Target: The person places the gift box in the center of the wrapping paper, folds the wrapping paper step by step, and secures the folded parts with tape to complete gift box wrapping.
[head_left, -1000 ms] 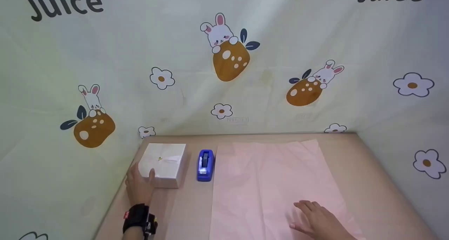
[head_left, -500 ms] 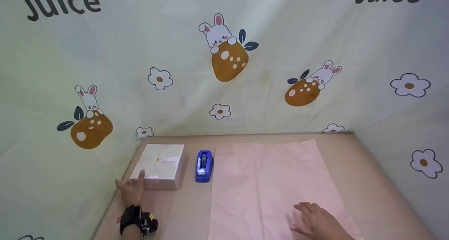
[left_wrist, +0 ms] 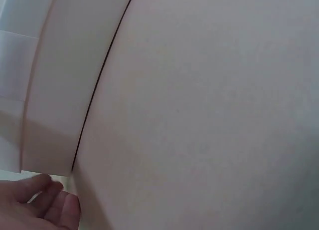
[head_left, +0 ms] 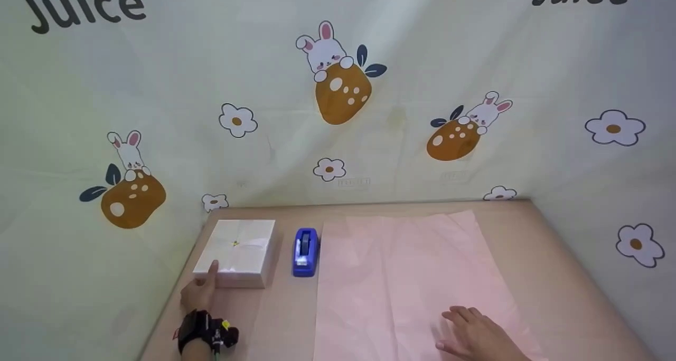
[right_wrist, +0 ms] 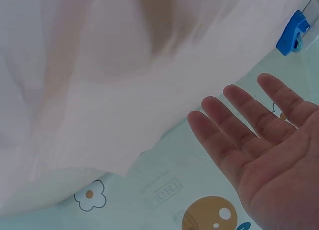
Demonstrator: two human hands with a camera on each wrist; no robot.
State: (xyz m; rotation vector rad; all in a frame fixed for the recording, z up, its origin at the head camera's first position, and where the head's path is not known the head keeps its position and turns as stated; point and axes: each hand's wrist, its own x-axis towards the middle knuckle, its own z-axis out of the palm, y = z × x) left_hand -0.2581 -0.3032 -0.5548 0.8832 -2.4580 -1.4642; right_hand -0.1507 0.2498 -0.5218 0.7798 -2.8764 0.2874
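Our left grip [head_left: 198, 296], partly curled, is at the near-left corner of a low, square white box [head_left: 240, 247], one digit against it; whether it pinches the box we cannot tell. Our right grip [head_left: 478, 332], fingers loosely spread and holding nothing, is over a large, thin, pale-pink sheet [head_left: 359, 276]. Between box and sheet, a blue tape dispenser [head_left: 304, 253] stands on our tan bench [head_left: 560, 287]. We read "Juice" twice on the pale rabbit-and-flower-printed backdrop [head_left: 401, 160].

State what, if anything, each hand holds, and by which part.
The right hand holds nothing. The left hand is at the near-left corner of the box; whether it grips there cannot be told.
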